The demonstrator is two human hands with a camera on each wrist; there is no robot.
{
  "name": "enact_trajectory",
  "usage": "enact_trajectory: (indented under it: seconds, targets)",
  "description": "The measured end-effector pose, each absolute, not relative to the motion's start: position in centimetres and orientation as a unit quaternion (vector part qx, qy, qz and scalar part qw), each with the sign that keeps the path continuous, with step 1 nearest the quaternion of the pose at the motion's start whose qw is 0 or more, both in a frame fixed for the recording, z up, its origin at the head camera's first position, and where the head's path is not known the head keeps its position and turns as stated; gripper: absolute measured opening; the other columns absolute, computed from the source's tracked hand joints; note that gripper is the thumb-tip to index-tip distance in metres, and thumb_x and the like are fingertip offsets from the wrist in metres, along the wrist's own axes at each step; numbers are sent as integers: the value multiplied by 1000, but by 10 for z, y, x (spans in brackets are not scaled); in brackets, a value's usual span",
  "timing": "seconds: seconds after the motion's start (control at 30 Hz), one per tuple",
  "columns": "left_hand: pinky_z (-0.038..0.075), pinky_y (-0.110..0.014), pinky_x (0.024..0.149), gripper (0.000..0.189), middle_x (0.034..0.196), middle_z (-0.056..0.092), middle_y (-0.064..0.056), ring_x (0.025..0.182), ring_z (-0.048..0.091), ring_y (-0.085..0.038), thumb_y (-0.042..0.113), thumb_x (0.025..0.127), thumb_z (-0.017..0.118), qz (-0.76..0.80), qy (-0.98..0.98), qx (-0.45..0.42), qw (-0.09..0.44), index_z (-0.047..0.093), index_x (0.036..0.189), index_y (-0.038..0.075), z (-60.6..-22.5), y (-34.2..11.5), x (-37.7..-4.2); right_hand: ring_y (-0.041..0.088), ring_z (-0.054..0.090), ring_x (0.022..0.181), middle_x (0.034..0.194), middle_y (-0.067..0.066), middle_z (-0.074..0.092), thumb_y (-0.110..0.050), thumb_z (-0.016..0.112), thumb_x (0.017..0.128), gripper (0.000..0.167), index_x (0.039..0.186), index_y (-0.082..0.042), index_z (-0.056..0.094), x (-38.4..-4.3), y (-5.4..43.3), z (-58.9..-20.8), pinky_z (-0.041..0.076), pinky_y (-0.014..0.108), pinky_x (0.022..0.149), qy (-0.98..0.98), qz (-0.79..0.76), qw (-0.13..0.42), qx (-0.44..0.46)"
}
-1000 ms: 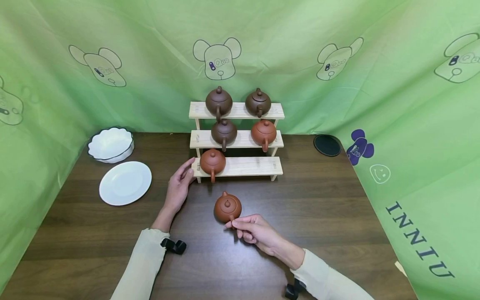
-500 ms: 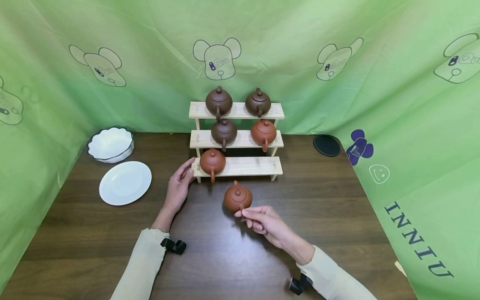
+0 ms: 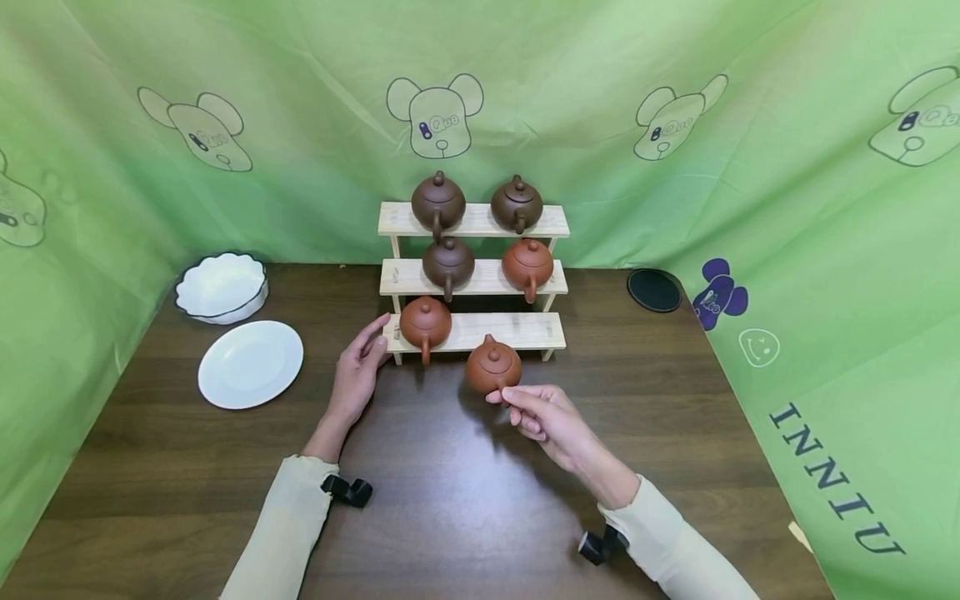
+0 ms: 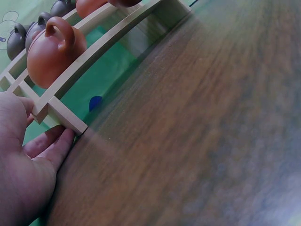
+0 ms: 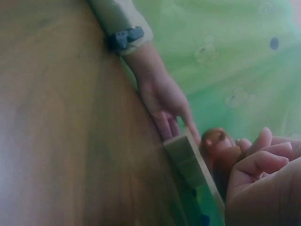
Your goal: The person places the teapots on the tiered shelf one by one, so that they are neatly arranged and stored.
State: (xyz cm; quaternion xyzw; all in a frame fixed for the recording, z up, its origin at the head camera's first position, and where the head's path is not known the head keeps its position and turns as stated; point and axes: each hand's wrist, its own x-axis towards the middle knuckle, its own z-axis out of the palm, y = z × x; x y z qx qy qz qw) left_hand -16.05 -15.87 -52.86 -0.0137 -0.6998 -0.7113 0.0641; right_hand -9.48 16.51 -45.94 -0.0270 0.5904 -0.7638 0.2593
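Observation:
My right hand [image 3: 551,425] pinches the handle of a small reddish-brown teapot [image 3: 492,367], lifted just in front of the lowest shelf, its spout facing the stand. In the right wrist view that teapot [image 5: 227,165] is partly hidden by the curled fingers [image 5: 263,162]. At the left end of the three-step wooden stand [image 3: 517,332], my left hand [image 3: 356,379] rests fairly straight fingers against the shelf end and leg. Beside it, an orange-red teapot [image 3: 425,323] sits on the lowest step, handle toward me; the left wrist view also has this teapot [image 4: 54,56].
On the middle step stand a dark brown teapot [image 3: 448,262] and a red one [image 3: 528,263]. Two dark teapots [image 3: 438,202] occupy the top step. A white plate [image 3: 251,365] and a scalloped bowl [image 3: 222,288] lie left; a black round coaster [image 3: 654,290] lies right.
My right hand has carried the reddish-brown teapot up off the table, forward and to the right, toward the lowest step. The left hand has stayed at the stand's end.

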Motion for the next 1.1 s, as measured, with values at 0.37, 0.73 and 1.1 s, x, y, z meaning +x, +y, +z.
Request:
enact_trajectory:
  seconds: [0.37,0.73,1.1]
  targets:
    - [57,-15,102,44,158,61,-20,123,65,1,15,118,57,-707,-705,-6,55,59,161,6,-527,-158,-161,-2,35,47,63,-9,59,-7,60,112,32,98,-16,87,-118,162,-456,19,15,46,575,-794,198,10]
    - [57,-17,105,44,158,62,-17,123,65,2,12,118,54,-709,-704,3,44,57,162,7,-526,-158,-161,-2,34,47,64,-7,59,-6,59,112,33,93,-13,86,-133,157,-462,18,14,45,558,-815,154,35]
    - [56,-17,105,43,158,62,-14,124,64,2,12,118,55,-705,-708,5,45,58,161,8,-526,-158,-162,-2,35,47,64,-6,58,-7,61,111,32,90,-9,84,-144,151,-463,20,12,43,548,-826,124,48]
